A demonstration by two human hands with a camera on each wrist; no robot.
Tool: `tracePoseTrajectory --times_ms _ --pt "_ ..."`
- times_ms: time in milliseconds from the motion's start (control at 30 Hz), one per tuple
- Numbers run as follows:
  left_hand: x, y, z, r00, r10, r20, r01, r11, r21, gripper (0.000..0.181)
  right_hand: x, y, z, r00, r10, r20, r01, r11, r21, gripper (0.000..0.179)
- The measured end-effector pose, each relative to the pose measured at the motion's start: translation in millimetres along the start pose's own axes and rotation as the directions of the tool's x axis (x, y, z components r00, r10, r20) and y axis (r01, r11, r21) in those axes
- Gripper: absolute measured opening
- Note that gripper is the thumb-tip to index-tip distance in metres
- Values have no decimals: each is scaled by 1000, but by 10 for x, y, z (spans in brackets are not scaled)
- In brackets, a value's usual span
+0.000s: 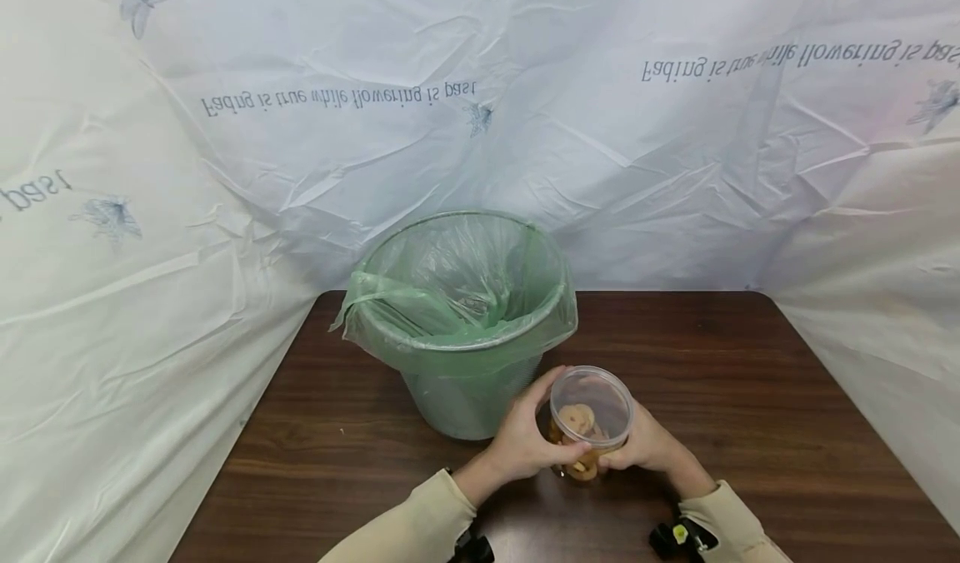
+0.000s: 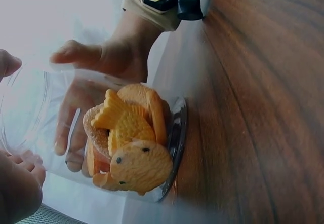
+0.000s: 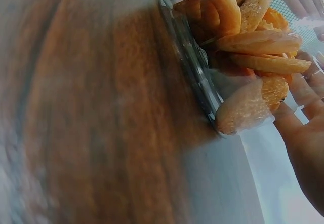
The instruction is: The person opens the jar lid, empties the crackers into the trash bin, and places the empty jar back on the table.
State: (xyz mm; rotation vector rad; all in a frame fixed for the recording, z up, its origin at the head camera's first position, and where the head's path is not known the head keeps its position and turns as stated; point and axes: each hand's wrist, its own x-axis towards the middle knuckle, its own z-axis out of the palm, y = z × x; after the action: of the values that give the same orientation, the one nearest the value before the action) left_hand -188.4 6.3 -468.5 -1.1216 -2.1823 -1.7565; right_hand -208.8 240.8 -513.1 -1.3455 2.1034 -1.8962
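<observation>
Head view: gripping one clear plastic jar [image 1: 603,405] of biscuits [image 2: 142,168] in two hands, nearer than one wire-mesh wastebasket [image 1: 457,405] and off its right side, with left hand [image 1: 521,434] fingers curled round the wall nearest the wastebasket and right hand [image 1: 648,442] fingers round the wall away from it. Seems a steadying step, on or just above one desk [image 1: 337,496], calling next for an even, level hold. Too overlapped for a full biscuit count: several, including one fish-shaped biscuit [image 2: 129,122], plus one green liner bag [image 1: 442,355] over the wastebasket rim.
</observation>
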Motion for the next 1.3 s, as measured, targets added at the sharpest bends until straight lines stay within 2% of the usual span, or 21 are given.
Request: tracePoseTrajectory --times_ms 133,200,367,500,667,967,1300 --pt "-5 9 34 1000 12 -28 -11 1000 10 90 -16 12 5 1000 22 -1 -22 1000 -10 100" --pt "0 60 36 999 17 -40 -17 1000 15 89 -18 12 7 1000 26 -2 -26 1000 -13 100" --pt "-1 87 42 999 1 -49 -1 1000 1 87 -8 6 4 1000 23 -7 -23 1000 -17 100" --pt "-5 48 53 999 -22 -47 20 999 -35 86 -1 8 -3 1000 15 -7 -15 1000 -10 102" --pt "-7 71 62 997 -22 -68 22 1000 -11 85 -3 18 -6 1000 29 -7 -29 1000 -8 103" --pt "-43 99 105 988 -98 -116 100 995 17 88 -11 -2 5 997 64 -30 -66 996 -58 100" --pt "-56 128 145 979 -123 -161 127 992 12 86 6 -36 25 997 63 -44 -66 996 -57 101"
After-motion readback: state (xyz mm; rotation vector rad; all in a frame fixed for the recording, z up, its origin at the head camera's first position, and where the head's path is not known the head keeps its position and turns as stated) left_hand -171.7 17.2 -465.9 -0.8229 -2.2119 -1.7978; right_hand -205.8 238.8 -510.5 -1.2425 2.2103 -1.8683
